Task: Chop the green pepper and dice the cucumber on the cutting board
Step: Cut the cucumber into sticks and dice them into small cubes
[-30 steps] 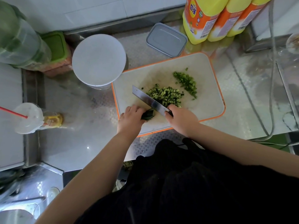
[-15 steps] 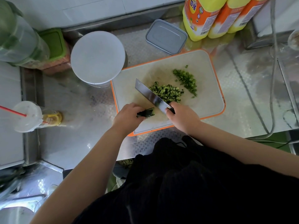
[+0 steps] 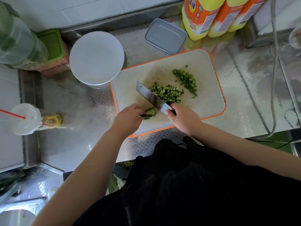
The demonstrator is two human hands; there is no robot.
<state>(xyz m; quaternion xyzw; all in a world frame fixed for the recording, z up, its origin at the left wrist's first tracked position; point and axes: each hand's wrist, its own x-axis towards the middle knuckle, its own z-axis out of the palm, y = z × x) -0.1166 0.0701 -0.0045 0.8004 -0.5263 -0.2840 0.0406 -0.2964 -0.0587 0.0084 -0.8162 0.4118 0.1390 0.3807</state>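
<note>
A: Two heaps of green on the cutting board (image 3: 210, 88), which is a pale rectangle with rounded corners and an orange rim, lying on a dimpled, shiny metal table (image 3: 78, 128).

B: Which heap is which?

A: The diced cucumber (image 3: 167, 93), small dark-skinned cubes, sits mid-board just beside the blade. The chopped green pepper (image 3: 186, 79), finer and brighter, lies farther back and to the right, a little apart from it.

B: And the hands?

A: The right hand (image 3: 183, 119) has its fingers clenched round the handle of the knife (image 3: 153, 97), a flat rectangular steel cleaver. The left hand (image 3: 127, 119) pinches the one remaining cucumber stub (image 3: 150, 112) at the board's near edge, against the blade.

B: Around the board?

A: One round white lid (image 3: 96, 57), one grey rectangular container (image 3: 166, 36), three yellow-and-orange plastic bottles (image 3: 197, 17) at the back, one plastic cup with a red straw (image 3: 26, 119).

B: Any change from a moment ago?

A: Half a second ago the stub lay a bit farther from the blade; the blade has since closed onto it. The heaps have not shifted.
</note>
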